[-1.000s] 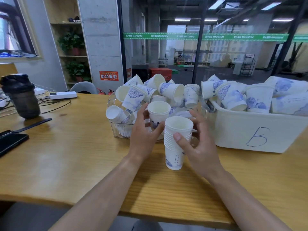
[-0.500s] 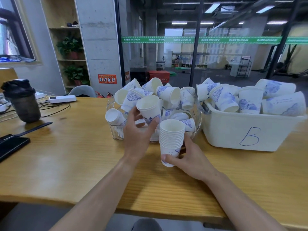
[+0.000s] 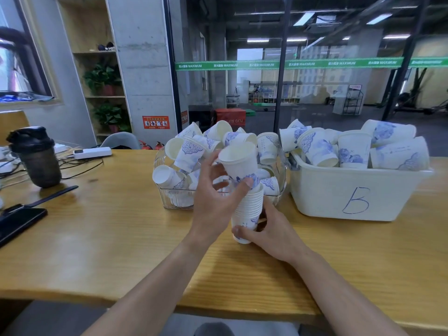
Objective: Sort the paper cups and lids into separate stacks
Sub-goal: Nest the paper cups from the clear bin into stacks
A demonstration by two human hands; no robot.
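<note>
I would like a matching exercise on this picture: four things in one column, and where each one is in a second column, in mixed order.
Things
1. single paper cup
2. stack of paper cups
3. white bin marked B
4. dark shaker bottle

Places
a. far left of the table
b. gripped low by the right hand
c. right of the clear container
d. held by the left hand, entering the stack

Pairs: 1-d, 2-b, 3-c, 4-a

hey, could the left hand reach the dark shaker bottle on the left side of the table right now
Probably not right away. The left hand grips a single cup over the stack held by the right hand. The table between it and the shaker bottle looks free, but the bottle stands far off.
</note>
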